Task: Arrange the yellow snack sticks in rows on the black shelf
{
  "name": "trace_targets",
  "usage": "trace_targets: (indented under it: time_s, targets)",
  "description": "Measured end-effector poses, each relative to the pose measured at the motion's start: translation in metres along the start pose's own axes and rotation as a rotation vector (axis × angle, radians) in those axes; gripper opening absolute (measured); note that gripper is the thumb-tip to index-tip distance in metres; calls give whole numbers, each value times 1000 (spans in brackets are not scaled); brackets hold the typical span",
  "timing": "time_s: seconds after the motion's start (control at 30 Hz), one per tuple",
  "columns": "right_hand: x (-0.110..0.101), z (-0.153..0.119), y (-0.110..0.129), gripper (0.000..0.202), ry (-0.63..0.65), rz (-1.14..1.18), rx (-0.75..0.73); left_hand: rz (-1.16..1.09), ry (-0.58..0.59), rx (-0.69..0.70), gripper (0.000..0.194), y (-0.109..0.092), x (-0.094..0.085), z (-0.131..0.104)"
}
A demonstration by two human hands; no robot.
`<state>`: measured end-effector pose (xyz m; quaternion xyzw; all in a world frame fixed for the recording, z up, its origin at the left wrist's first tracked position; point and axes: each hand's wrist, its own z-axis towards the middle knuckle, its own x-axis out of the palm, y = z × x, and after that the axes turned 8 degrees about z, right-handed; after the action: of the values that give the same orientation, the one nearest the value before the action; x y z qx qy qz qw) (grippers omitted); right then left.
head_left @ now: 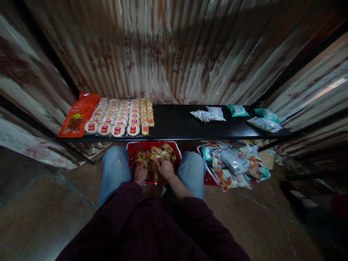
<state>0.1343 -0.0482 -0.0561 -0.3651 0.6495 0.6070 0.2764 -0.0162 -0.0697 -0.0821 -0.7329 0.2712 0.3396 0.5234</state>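
A red plastic basket (178,146) stands between my knees, holding several small yellow snacks (154,150) in clear, shiny wrappers. Both hands reach down into it. My left hand (140,172) is at the basket's left side, its fingers curled closed on a wrapped snack. To its right, my right hand (165,168) has its fingers closed on another wrapped snack near the middle of the pile. The fingertips of both hands are partly hidden among the wrappers. On the shelf above, similar yellow packs (145,117) stand in two narrow rows.
Along the black shelf (171,123) lie rows of round white wrapped cakes (119,129), an orange bag (78,114), silver bags (208,115) and green bags (237,110). A second basket of chip-type bags (231,161) sits right of my knee. Another person's foot (296,197) shows at right.
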Motion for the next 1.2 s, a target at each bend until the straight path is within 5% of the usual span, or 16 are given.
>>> trace_targets:
  time_s: [0.33, 0.6, 0.7, 0.83, 1.07, 1.2]
  targets:
    - [9, -10, 0, 29, 99, -29, -96, 15, 55, 136, 29, -16, -1, -18]
    - [21, 4, -16, 31, -26, 424, 38, -174, 161, 90, 47, -10, 8, -15]
    - [26, 8, -18, 28, -29, 597, -2, -289, 155, 44, 51, -8, 10, -12]
    - [33, 9, -19, 29, 24, 781, -31, -733, 168, -113, 55, -7, 10, -8]
    - [40, 10, -21, 32, 40, 1024, 142, -1107, 267, -322, 24, -9, 8, -1]
    - [37, 11, -21, 37, 24, 1026, 121, -1241, 286, -395, 14, -12, 5, 2]
